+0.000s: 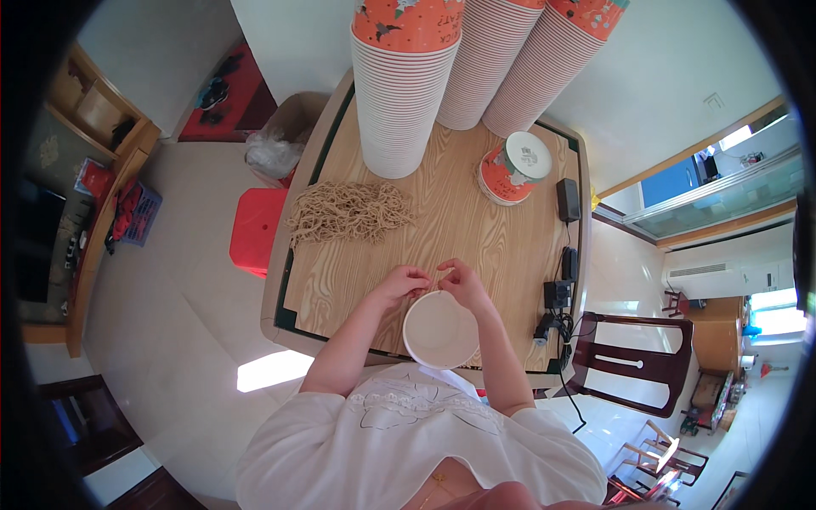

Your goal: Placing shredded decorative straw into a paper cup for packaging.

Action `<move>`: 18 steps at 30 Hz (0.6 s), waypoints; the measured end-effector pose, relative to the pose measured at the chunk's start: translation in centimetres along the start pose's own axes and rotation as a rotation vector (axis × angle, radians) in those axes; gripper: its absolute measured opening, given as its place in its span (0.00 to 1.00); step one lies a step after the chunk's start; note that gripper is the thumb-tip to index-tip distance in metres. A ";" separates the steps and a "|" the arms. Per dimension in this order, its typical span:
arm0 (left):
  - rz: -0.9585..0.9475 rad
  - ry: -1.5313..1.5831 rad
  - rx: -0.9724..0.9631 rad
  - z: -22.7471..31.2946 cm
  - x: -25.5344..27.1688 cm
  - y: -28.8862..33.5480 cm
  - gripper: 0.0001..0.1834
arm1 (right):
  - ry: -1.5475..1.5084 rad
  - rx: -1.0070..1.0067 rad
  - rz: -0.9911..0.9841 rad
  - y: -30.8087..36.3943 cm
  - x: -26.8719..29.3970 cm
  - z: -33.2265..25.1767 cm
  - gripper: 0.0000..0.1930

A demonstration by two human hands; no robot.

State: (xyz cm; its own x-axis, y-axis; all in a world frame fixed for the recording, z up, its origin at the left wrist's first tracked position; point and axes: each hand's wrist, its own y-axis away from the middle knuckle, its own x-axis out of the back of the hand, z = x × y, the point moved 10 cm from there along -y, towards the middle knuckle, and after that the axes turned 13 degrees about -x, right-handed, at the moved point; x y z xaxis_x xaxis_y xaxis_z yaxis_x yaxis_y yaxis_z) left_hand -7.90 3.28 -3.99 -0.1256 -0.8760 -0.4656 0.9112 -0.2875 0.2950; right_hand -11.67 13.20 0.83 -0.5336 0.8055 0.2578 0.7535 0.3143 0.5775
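Observation:
A white-lined round paper bucket (442, 331) stands at the near edge of the wooden table, close against my body, its open mouth facing up. My left hand (403, 284) is at the bucket's far-left rim, thumb and fingers pinched together. Just across from it, my right hand (463, 286) bends its fingers in a pinch over the far rim, touching or very near it. Whatever is between the fingertips is too small to make out. A tangled heap of tan cords (353, 212) lies on the table beyond my left hand.
Tall stacks of nested paper buckets (398, 110) rise at the table's far side. Two orange-and-white buckets (506, 176) sit at the far right. Black power adapters (558, 294) and cables line the right edge. A red stool (257, 231) stands left; a dark wooden chair (633, 361) stands right.

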 end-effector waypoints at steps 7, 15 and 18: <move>0.025 -0.096 0.010 0.0 -0.4 -0.3 0.06 | 0.014 0.016 -0.005 0.2 -0.3 -0.4 0.12; 0.048 -0.047 0.014 0.0 0.5 -0.5 0.05 | 0.019 -0.017 0.001 0.0 -0.2 0.3 0.12; 0.105 -0.063 0.026 0.6 0.6 -0.7 0.06 | -0.008 0.075 -0.005 0.1 -0.9 -1.2 0.12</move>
State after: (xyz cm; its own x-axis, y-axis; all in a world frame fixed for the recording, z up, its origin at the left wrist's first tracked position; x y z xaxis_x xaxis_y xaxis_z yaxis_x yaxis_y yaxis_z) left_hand -8.85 2.71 -4.00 -0.0548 -0.9243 -0.3776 0.9103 -0.2016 0.3615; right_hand -11.58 11.92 1.55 -0.5348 0.8078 0.2481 0.7772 0.3550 0.5195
